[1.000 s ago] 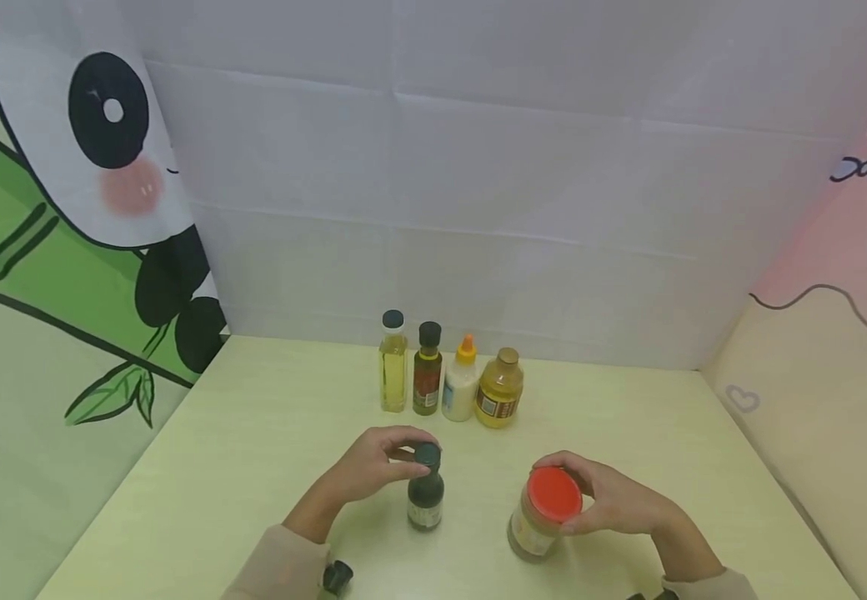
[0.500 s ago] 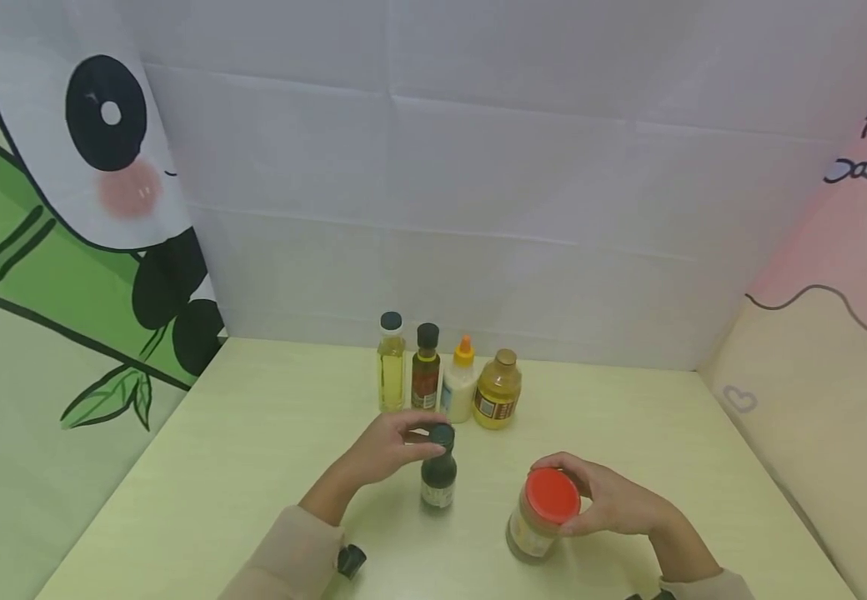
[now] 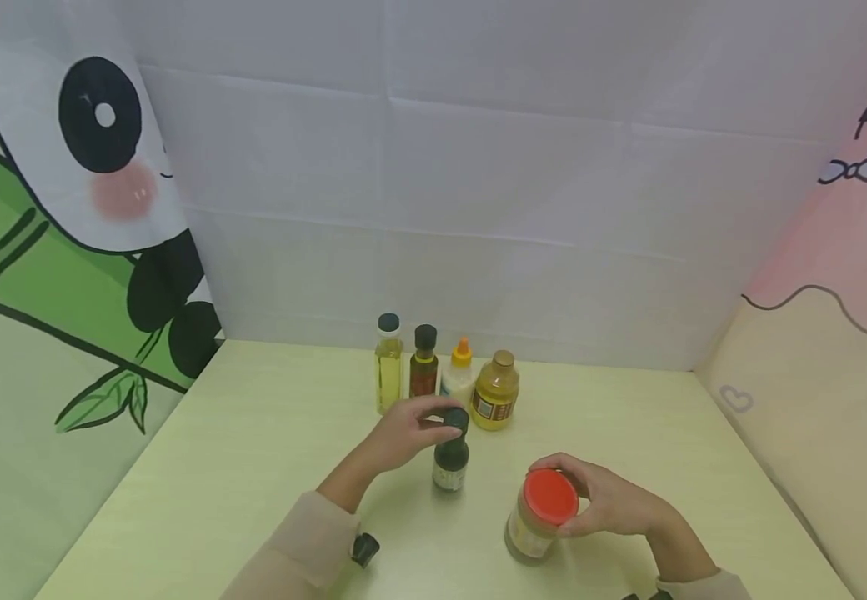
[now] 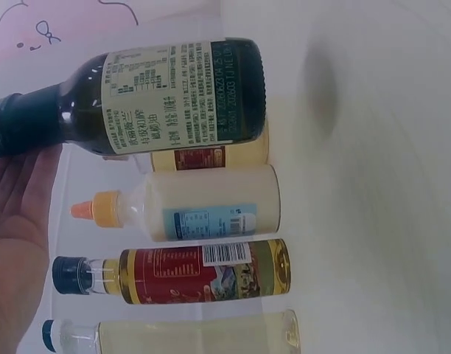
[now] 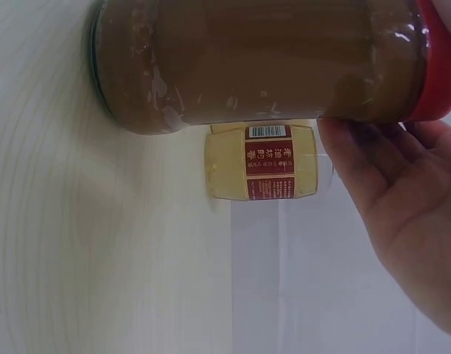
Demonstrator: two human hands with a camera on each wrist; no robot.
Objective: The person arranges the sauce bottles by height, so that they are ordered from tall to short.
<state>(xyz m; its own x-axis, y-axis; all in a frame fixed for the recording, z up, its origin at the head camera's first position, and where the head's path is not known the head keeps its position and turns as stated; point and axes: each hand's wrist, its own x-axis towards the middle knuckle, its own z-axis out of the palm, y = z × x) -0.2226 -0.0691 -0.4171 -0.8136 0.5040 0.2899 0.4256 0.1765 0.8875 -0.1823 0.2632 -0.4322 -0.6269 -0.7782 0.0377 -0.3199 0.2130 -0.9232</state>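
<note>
My left hand (image 3: 403, 433) grips a small dark green olive oil bottle (image 3: 451, 467) by its capped neck. The left wrist view shows this bottle's pale printed label (image 4: 163, 96), with a shadow on the table apart from its base. Around the upper part of a jar of brown spread (image 5: 262, 63), just under the red lid (image 3: 551, 497), curl the fingers and thumb of my right hand (image 3: 609, 502). The jar stands upright on the table, to the right of the olive oil bottle.
Behind the hands stands a row: a pale oil bottle (image 3: 388, 371), a red-labelled bottle (image 3: 423, 371) partly behind my left hand, a squeeze bottle (image 3: 458, 382) with an orange tip, and a rounded yellow oil bottle (image 3: 495, 398). A white cloth (image 3: 508, 183) hangs behind the table.
My left hand has carried the olive oil bottle away from me and to the right, towards the row. The right hand and jar have stayed in place.
</note>
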